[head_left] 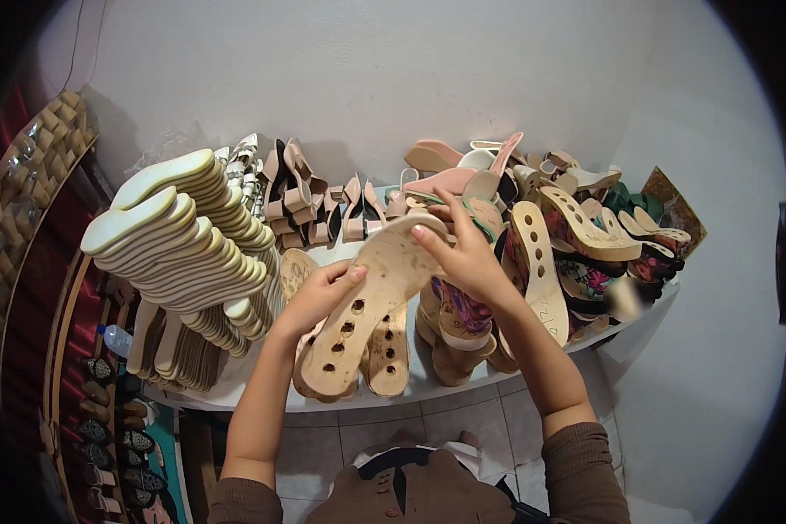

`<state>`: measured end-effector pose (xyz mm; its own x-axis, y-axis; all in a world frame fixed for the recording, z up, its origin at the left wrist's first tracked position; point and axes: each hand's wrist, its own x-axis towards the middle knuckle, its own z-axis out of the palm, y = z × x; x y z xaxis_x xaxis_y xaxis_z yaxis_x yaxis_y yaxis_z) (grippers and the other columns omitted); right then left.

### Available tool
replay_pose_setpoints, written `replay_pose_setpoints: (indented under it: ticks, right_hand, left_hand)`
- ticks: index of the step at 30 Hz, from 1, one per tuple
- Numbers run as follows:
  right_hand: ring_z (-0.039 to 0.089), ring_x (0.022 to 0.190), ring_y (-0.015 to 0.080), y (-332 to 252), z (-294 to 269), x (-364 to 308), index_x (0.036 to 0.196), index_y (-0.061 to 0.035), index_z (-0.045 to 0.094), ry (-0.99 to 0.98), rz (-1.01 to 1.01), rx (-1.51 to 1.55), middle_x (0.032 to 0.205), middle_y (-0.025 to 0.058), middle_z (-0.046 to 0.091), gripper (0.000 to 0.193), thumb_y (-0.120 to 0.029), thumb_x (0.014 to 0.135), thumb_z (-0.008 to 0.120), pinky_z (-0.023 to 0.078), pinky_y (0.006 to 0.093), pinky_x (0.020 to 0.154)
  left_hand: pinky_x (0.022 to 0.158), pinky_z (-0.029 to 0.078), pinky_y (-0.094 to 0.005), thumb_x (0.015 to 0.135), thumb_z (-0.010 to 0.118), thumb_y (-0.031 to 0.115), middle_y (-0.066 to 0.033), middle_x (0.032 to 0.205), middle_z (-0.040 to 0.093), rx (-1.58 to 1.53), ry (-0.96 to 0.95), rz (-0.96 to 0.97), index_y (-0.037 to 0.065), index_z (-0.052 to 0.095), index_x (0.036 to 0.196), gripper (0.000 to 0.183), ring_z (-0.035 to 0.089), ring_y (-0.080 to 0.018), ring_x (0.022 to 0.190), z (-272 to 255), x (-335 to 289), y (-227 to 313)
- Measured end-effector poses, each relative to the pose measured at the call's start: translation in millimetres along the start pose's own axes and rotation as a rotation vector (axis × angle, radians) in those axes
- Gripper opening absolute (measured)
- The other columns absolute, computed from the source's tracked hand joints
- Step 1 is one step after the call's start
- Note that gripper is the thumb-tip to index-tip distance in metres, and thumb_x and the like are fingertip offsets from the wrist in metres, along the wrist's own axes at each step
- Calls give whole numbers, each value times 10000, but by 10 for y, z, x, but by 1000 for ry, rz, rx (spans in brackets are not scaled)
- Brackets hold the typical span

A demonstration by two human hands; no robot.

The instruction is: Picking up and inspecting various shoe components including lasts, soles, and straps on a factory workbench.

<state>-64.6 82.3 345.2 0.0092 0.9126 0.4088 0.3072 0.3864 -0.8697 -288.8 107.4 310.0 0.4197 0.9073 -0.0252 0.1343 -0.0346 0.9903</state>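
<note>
Between my hands I hold a beige shoe sole (380, 269) with a row of round holes near its lower end, tilted over the table. My left hand (325, 293) grips its left edge, thumb on top. My right hand (465, 249) is at the upper end, its thumb pressed on the surface and its other fingers at the far edge. Under the held sole lies another holed sole (388, 358), partly covered. Just right of it stand wedge soles with a floral-patterned side (463, 312), and a long holed wedge sole (533, 262) leans beside them.
Tall stacks of cream insoles (170, 236) fill the table's left side. Pink strap pieces (297, 188) line the back by the wall. Finished sandals and wedges (585, 223) crowd the right. A shelf of shoes (131, 445) and a water bottle (115, 339) are at left.
</note>
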Motion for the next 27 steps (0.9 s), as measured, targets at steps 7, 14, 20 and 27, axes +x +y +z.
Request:
replay_pose_setpoints:
  ticks: [7, 14, 20, 27]
  right_hand:
    - [618, 831, 280, -303, -120, -47, 1061, 34, 568, 85, -214, -206, 915, 212, 614, 277, -143, 850, 555, 472, 336, 734]
    - [446, 1132, 319, 20, -22, -502, 1283, 51, 340, 235, -63, -82, 1217, 236, 442, 428, -114, 895, 413, 340, 381, 959]
    - [370, 1185, 181, 299, 618, -1006, 1382, 20, 144, -135, 284, 511, 1309, 141, 351, 515, -84, 921, 348, 312, 302, 991]
    - [502, 1041, 260, 224, 534, -1181, 1363, 73, 99, -301, 82, -111, 1175, 263, 448, 670, -222, 886, 464, 397, 331, 875]
  left_hand:
    - [829, 435, -339, 868, 543, 353, -163, 1050, 569, 587, 83, 364, 42, 476, 1249, 497, 561, -231, 938, -52, -126, 445]
    - [1028, 254, -425, 906, 459, 318, -215, 1354, 304, 701, 1065, 615, 2, 235, 1371, 605, 327, -291, 1248, 31, -422, 17]
    - [1028, 259, -326, 908, 475, 215, -221, 1357, 283, -162, 358, 353, -90, 79, 1374, 684, 335, -248, 1230, 610, -401, -284]
    - [1029, 256, -307, 906, 434, 69, -206, 1372, 288, -198, 376, 250, -80, 107, 1375, 591, 326, -229, 1247, 606, -526, -641]
